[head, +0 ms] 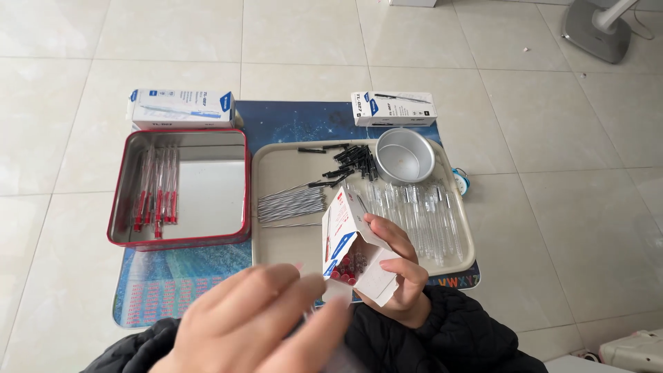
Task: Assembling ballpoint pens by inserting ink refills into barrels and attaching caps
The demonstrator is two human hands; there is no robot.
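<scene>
Bright, even daylight with soft shadows; the near left hand (pixel 255 321) is motion-blurred, the rest sharp.

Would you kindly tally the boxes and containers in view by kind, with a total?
White pen boxes: 3, one on the mat's left, one on its right, one open in the right hand
Red-rimmed metal tin: 1
Beige tray: 1
Round metal bowl: 1
Total: 6

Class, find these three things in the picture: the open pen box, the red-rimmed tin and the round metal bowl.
Pen box (pixel 343 228), head view: its white side.
Tin (pixel 207 197), head view: its bare floor.
Bowl (pixel 404 157), head view: its inner wall.
</scene>
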